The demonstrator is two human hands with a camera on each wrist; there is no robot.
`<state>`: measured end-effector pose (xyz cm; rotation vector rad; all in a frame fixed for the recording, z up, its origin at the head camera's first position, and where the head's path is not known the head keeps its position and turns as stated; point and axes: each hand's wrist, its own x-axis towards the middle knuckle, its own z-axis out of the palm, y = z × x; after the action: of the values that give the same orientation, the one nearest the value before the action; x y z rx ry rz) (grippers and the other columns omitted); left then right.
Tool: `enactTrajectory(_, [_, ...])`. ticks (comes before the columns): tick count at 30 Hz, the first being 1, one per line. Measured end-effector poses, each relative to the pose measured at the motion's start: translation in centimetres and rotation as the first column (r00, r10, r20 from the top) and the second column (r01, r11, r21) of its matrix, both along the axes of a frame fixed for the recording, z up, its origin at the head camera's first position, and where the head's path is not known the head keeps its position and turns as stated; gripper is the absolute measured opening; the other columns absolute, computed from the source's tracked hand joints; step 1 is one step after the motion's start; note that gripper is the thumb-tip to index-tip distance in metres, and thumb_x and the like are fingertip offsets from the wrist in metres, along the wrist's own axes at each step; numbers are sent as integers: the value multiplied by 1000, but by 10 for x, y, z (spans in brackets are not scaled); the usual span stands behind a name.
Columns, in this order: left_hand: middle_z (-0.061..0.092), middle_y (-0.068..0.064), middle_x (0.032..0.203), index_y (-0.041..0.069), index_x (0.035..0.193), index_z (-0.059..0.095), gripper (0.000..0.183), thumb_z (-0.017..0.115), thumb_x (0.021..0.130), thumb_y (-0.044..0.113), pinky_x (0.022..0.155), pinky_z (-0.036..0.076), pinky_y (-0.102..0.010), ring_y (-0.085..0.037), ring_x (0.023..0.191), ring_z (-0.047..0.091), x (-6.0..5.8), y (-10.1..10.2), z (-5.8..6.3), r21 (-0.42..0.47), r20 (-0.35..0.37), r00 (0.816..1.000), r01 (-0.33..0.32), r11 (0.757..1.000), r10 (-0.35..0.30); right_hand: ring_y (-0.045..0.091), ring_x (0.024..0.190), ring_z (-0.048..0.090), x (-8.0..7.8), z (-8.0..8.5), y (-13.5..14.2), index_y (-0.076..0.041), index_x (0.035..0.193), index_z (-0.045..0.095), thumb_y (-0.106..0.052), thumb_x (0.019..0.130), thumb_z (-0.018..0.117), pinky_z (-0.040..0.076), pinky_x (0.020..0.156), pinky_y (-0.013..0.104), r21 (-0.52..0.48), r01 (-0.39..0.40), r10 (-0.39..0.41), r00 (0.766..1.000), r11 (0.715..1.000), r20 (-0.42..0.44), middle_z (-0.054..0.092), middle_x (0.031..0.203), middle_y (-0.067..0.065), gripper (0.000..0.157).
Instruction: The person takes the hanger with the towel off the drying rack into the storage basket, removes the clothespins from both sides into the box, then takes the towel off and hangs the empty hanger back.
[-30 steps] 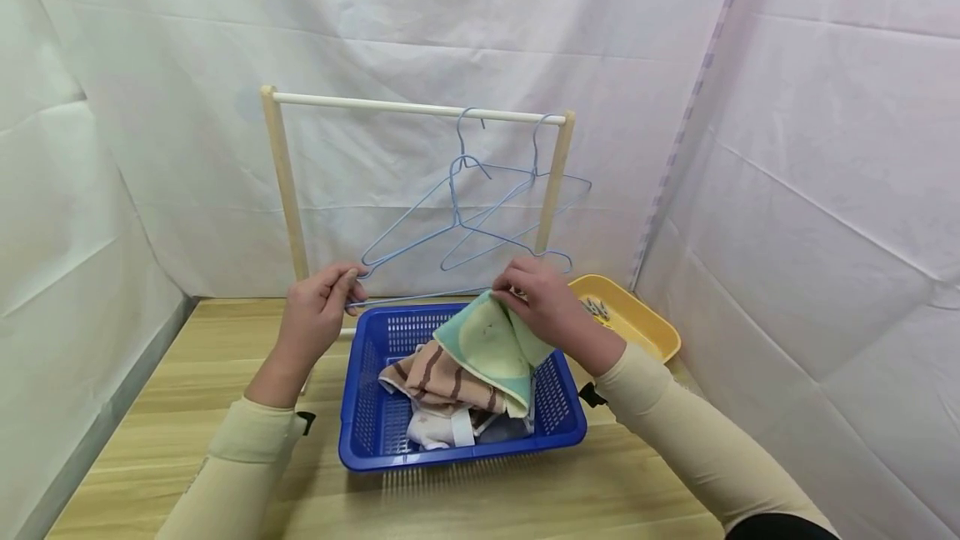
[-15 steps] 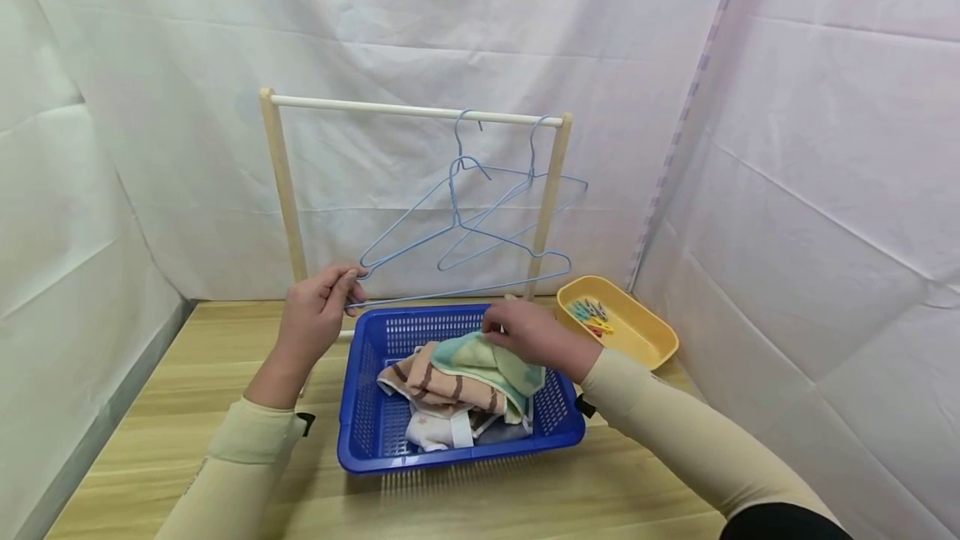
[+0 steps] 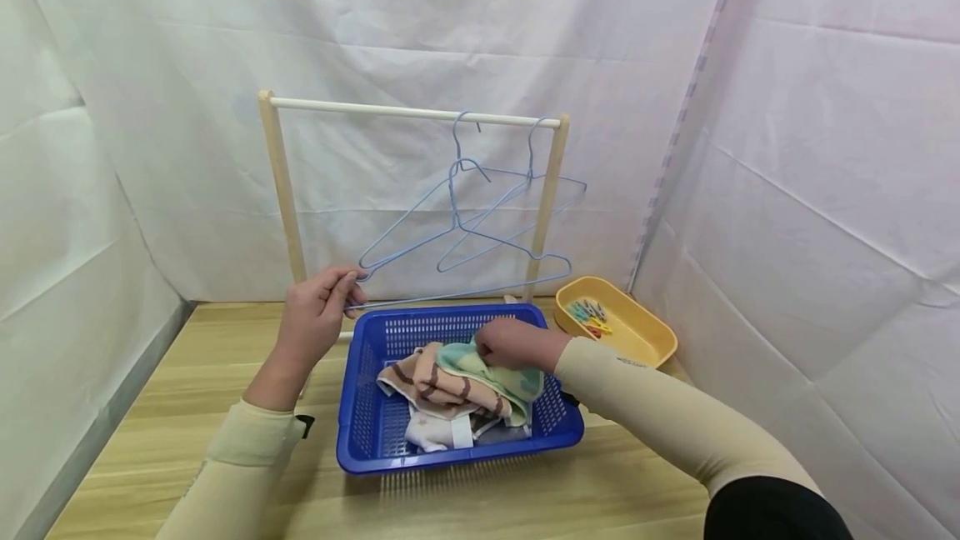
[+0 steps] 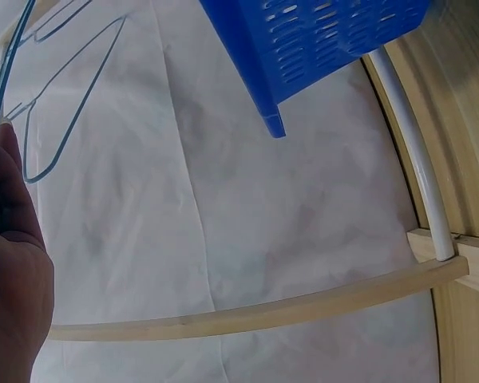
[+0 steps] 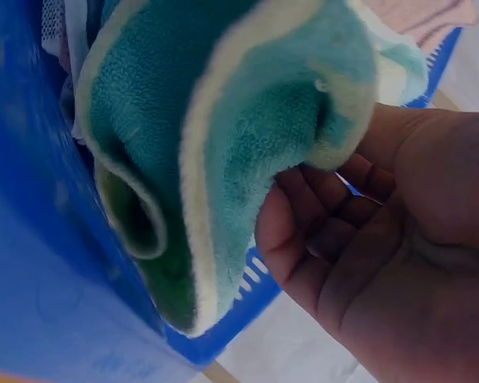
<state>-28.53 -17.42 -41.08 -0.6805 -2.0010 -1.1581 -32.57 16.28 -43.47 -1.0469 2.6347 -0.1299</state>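
In the head view, my left hand (image 3: 318, 307) pinches the left corner of a blue wire clothes hanger (image 3: 454, 226), which stands out over the far rim of a blue plastic basket (image 3: 408, 463). My right hand (image 3: 517, 343) is down inside the basket at a green and yellow towel (image 3: 525, 386). Up close in the right wrist view, its fingers curl against the folded terry towel (image 5: 263, 136); the thumb is mostly hidden. A brown-striped peach towel (image 3: 442, 386) and a white cloth item (image 3: 429, 427) lie beside and beneath the green one.
Behind the basket stands a wood-and-white drying rack (image 3: 375, 109), with two more blue hangers (image 3: 531, 177) on its bar. A yellow tray (image 3: 637, 338) holding several clothespins (image 3: 588, 312) sits at the right. White cloth walls surround the wooden table (image 3: 187, 407).
My right hand has lowered the green towel from above the basket down onto the pile, moving slightly left. The left hand and its hanger stay nearly still.
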Motion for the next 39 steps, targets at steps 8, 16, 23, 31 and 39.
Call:
enactTrajectory(8, [76,-1,81,1,114,80,21,60,111,-6,58,58,-13,-15,66,71,2,-2,0,12,1,1000,2,1000,-2,12,74,51,-5,-14,-9,-15,87,64,-1,105,69,46,67,29,70,3,-5,1000,998,27,57,79,-4,24])
enactTrajectory(16, [76,-1,81,2,114,80,22,60,111,-6,59,57,-12,-16,66,71,3,-3,0,15,-4,1000,3,1000,-3,11,82,58,-6,-19,-11,-14,105,77,0,105,69,55,76,30,98,13,-15,1000,995,25,66,90,-6,16])
enactTrajectory(23, [76,-2,81,1,114,80,22,60,112,-5,59,57,-13,-19,64,71,4,-3,2,20,-1,1000,-2,1000,2,12,75,54,-3,-6,-6,-13,93,74,-5,106,69,50,69,31,35,-14,14,1000,999,-3,63,82,-5,16])
enactTrajectory(31, [76,-4,80,2,114,80,22,60,111,-7,59,57,-12,-17,64,70,3,-4,2,16,-10,1000,-8,1000,8,12,91,68,2,11,16,-11,117,82,-20,111,69,62,83,35,-103,65,-66,998,993,-1,78,109,0,17])
enactTrajectory(39, [75,-5,80,0,112,79,21,61,110,-9,59,57,-12,-19,64,70,2,-3,2,13,-9,1000,-15,1000,16,16,94,68,9,26,45,-10,117,80,-21,112,70,63,85,39,-298,151,-193,974,943,-119,75,109,1,16])
